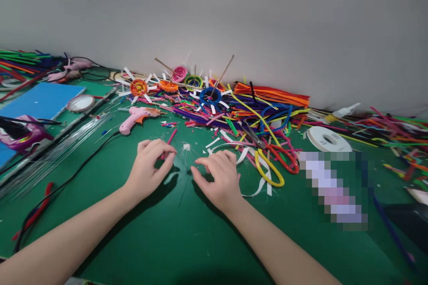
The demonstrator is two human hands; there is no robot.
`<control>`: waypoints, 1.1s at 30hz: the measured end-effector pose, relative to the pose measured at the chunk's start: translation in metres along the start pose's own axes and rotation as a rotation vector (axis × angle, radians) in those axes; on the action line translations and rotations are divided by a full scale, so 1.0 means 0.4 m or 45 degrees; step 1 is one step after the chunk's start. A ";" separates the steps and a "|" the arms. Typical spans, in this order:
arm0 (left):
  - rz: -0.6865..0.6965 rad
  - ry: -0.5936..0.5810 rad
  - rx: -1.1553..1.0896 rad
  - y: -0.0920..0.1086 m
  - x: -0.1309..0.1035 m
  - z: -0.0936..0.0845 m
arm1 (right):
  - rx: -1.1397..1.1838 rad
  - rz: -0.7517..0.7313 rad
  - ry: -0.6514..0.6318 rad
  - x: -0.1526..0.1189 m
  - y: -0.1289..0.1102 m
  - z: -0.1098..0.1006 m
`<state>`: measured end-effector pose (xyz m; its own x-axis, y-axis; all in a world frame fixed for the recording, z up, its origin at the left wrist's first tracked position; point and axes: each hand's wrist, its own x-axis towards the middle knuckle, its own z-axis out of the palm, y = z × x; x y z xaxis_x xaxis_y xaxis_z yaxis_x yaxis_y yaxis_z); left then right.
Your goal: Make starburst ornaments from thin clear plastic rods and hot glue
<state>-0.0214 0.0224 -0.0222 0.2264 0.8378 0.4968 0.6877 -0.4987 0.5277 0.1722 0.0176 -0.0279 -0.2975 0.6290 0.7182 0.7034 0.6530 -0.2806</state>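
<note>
My left hand (152, 164) hovers over the green table with thumb and index fingertip pinched together; whatever sits between them is too fine to make out. Faint thin strands (182, 187) run between the two hands. Opposite it, my right hand (219, 178) has thumb and forefinger apart, the other fingers curled, and nothing visible in it. A white blob of dried glue (186, 147) marks the table just beyond both hands. Behind the left fingers lies a short pink stick (172, 136). A pink glue gun (137, 118) rests on its side farther back.
Scissors (274, 164) with red and yellow handles lie right of my hands by white paper strips (257, 187). Behind are heaped pipe cleaners (270, 93) and small coiled bowls (210, 95) on sticks. A ribbon spool (327, 139) lies right; thin wires (73, 136) and a cord (80, 164) left.
</note>
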 end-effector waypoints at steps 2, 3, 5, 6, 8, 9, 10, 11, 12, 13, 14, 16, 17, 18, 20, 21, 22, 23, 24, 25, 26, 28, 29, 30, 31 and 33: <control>0.012 0.004 0.017 0.001 0.001 0.002 | 0.008 0.023 -0.019 -0.004 0.002 0.004; 0.025 0.016 0.028 0.001 0.002 0.003 | 0.014 0.035 -0.022 -0.005 0.003 0.004; 0.065 0.050 0.045 0.003 0.002 0.004 | 0.032 0.053 -0.021 -0.008 0.004 0.004; 0.090 0.069 0.049 0.004 0.002 0.003 | 0.043 0.060 -0.020 -0.009 0.004 0.003; 0.142 0.101 0.039 0.007 0.000 0.002 | 0.071 0.076 -0.019 -0.009 0.005 0.001; 0.169 0.115 0.024 0.008 -0.001 0.001 | 0.086 0.084 -0.018 -0.009 0.006 0.000; 0.199 0.129 0.004 0.010 -0.002 -0.001 | 0.097 0.092 -0.017 -0.009 0.008 -0.001; 0.230 0.142 -0.020 0.012 -0.003 -0.002 | 0.104 0.099 -0.010 -0.009 0.011 -0.001; 0.265 0.154 -0.047 0.014 -0.004 -0.004 | 0.104 0.103 -0.001 -0.009 0.014 -0.002; 0.300 0.165 -0.074 0.015 -0.005 -0.004 | 0.098 0.103 0.013 -0.008 0.017 -0.002; 0.331 0.173 -0.098 0.017 -0.006 -0.004 | 0.089 0.100 0.025 -0.008 0.020 -0.003; 0.366 0.170 -0.125 0.020 -0.008 -0.003 | 0.071 0.089 0.046 -0.005 0.027 -0.003; 0.367 0.154 -0.126 0.021 -0.007 -0.001 | 0.067 0.087 0.048 -0.004 0.030 -0.003; 0.359 0.132 -0.120 0.021 -0.007 0.000 | 0.065 0.087 0.039 -0.003 0.031 -0.003; 0.322 0.087 -0.100 0.022 -0.005 0.003 | 0.071 0.108 0.011 -0.001 0.033 -0.003; 0.303 0.072 -0.090 0.021 -0.004 0.004 | 0.080 0.127 0.000 0.000 0.032 -0.004; 0.284 0.057 -0.082 0.020 -0.004 0.005 | 0.096 0.144 -0.004 0.000 0.030 -0.005; 0.266 0.040 -0.077 0.019 -0.003 0.005 | 0.116 0.158 -0.001 0.000 0.027 -0.006; 0.252 0.020 -0.072 0.018 -0.003 0.006 | 0.138 0.160 0.004 -0.001 0.023 -0.008; 0.241 -0.002 -0.068 0.016 -0.004 0.007 | 0.160 0.147 0.004 -0.002 0.018 -0.010; 0.230 -0.027 -0.064 0.014 -0.004 0.008 | 0.177 0.122 -0.008 -0.003 0.013 -0.011; 0.212 -0.070 -0.059 0.010 -0.006 0.010 | 0.186 0.066 -0.060 -0.006 0.003 -0.012; 0.207 -0.084 -0.060 0.008 -0.006 0.011 | 0.179 0.044 -0.085 -0.007 -0.001 -0.011; 0.205 -0.098 -0.063 0.007 -0.007 0.011 | 0.170 0.030 -0.100 -0.007 -0.004 -0.011; 0.207 -0.106 -0.066 0.006 -0.007 0.011 | 0.162 0.025 -0.103 -0.008 -0.005 -0.010; 0.224 -0.101 -0.074 0.007 -0.006 0.010 | 0.159 0.023 -0.080 -0.008 -0.005 -0.010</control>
<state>-0.0173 0.0199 -0.0248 0.3949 0.7504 0.5300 0.5920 -0.6490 0.4778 0.1744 0.0124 -0.0272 -0.3280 0.6640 0.6720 0.6247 0.6860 -0.3730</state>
